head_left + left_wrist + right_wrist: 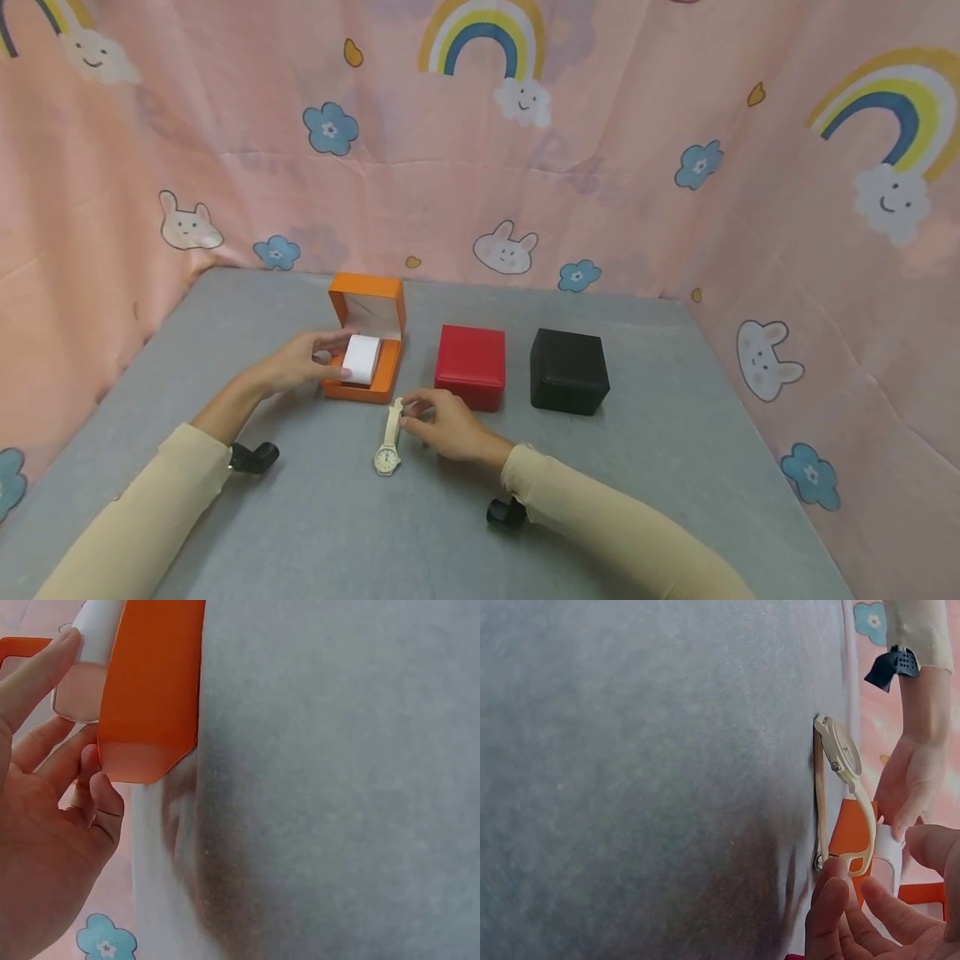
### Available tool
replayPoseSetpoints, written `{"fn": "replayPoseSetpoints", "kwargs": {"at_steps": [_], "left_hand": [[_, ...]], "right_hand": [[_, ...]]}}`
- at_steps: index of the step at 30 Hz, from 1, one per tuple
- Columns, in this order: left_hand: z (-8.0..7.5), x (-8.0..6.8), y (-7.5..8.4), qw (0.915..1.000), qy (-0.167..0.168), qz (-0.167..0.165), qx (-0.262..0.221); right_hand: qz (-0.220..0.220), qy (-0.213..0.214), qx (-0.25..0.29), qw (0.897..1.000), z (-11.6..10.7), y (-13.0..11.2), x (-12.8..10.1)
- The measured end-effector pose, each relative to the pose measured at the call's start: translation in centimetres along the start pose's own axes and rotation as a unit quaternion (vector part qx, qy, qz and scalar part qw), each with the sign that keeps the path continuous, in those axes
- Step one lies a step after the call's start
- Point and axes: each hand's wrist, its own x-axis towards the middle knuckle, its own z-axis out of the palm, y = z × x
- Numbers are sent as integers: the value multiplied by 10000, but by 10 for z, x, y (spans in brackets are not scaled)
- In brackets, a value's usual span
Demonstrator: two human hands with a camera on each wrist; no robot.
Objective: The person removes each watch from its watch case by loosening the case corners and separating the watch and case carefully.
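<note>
Meanwhile, the left hand (296,363) pinches the white rectangular cushion (362,359) inside the open orange hinged box (367,343) at the far left of the grey felt table (675,467). Just nearer, the right hand (448,427) grips the strap end of the cream wristwatch (389,443) lying flat. To the right stand a closed red box (471,367) and a black box (568,371).

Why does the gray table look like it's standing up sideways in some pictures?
Both wrist views are turned sideways, so the table fills them like a wall; the head view shows it flat. The left wrist view is soft around the orange box, and a shadow falls beneath it.
</note>
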Motion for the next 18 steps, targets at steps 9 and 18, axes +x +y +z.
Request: {"fn": "replayPoseSetpoints", "kwargs": {"at_steps": [9, 18], "left_hand": [[1, 1, -1, 9995, 238, 36, 214], [4, 4, -6, 9990, 282, 285, 216]], "right_hand": [[-73, 60, -15, 10000, -3, 1, 3], [-231, 52, 67, 9997, -6, 2, 0]]}}
